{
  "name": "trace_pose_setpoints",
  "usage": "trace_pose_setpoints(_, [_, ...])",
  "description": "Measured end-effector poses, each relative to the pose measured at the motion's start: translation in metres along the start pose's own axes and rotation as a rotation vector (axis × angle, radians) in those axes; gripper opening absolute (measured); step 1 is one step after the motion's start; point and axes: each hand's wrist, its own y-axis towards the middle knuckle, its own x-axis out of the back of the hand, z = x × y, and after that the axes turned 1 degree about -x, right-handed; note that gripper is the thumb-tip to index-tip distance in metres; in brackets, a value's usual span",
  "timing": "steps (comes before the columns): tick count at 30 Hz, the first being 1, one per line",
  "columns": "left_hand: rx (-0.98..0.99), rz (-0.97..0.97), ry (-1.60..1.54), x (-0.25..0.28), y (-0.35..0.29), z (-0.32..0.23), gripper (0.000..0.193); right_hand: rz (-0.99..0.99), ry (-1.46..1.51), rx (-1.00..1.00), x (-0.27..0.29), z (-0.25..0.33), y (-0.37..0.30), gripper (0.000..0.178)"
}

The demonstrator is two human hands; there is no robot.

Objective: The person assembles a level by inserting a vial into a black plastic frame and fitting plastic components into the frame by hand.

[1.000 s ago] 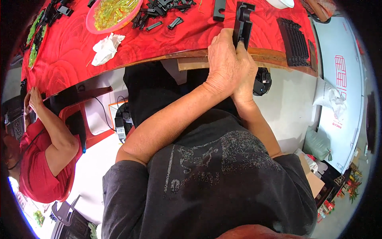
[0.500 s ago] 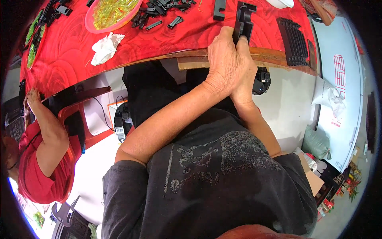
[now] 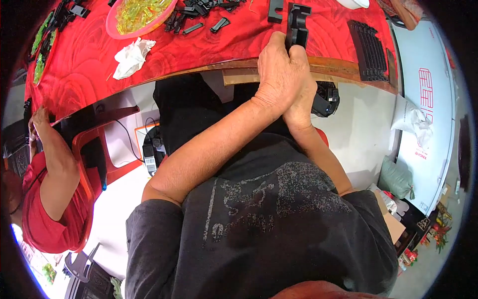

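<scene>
A long black plastic part with a channel and notches stands up from my clasped hands at the table's front edge. My left hand is closed around its lower end. Pressed against the left palm is my right hand, also closed about the lower end; its fingers are mostly hidden behind the left hand. A similar black plastic block lies on the red tablecloth, just left of the held part.
A pink bowl of yellow clear pieces and loose black parts lie to the left, near a crumpled tissue. A row of black strips lies right; a white bowl stands behind. A person in red sits left.
Both hands and the black plastic part have shifted slightly left, and the part has turned a little. The hold stays closed.
</scene>
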Motion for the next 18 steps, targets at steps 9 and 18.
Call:
trace_pose_setpoints(9, [-0.217, -0.02, 0.093, 0.002, -0.014, 0.006, 0.03, 0.069, 0.023, -0.054, 0.006, 0.001, 0.009, 0.018])
trace_pose_setpoints(18, [-0.241, 0.028, 0.196, 0.015, -0.005, 0.004, 0.026, 0.175, 0.268, -0.169, 0.011, -0.006, 0.002, 0.028])
